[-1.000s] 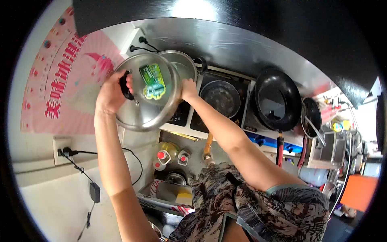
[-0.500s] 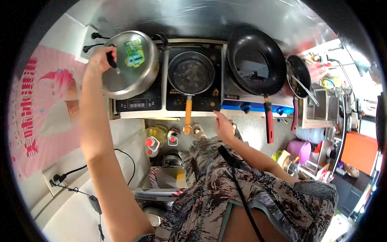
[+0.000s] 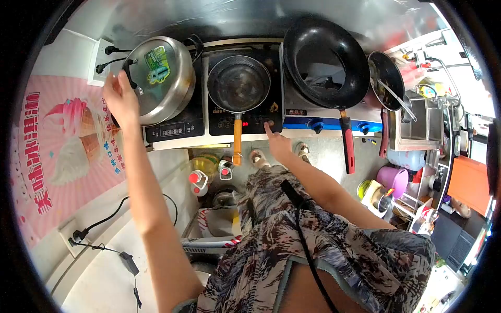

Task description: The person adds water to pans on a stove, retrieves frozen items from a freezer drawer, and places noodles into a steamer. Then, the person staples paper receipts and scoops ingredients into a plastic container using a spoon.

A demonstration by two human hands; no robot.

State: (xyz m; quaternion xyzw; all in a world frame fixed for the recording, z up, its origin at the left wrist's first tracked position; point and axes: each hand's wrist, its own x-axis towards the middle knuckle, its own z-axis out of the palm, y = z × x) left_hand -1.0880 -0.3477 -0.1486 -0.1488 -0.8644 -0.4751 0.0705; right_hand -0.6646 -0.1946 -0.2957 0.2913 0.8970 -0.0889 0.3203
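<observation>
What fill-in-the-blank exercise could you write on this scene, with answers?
1. The right hand points its index ____ at the middle cooktop.
2. The cooktop's lit display glows ____.
3. The left hand is near the lid's black ____.
4. The pink wall poster shows ice cream in ____.

Missing words: finger; red; handle; cones.

I see the glass lid, held up at a tilt a second ago, now sitting on the steel pot. On my feed, the left hand has loosened from the black lid handle and is open just beside it. The right hand has left the pot and brought its index finger onto the induction cooker's control panel, where red digits now glow
</observation>
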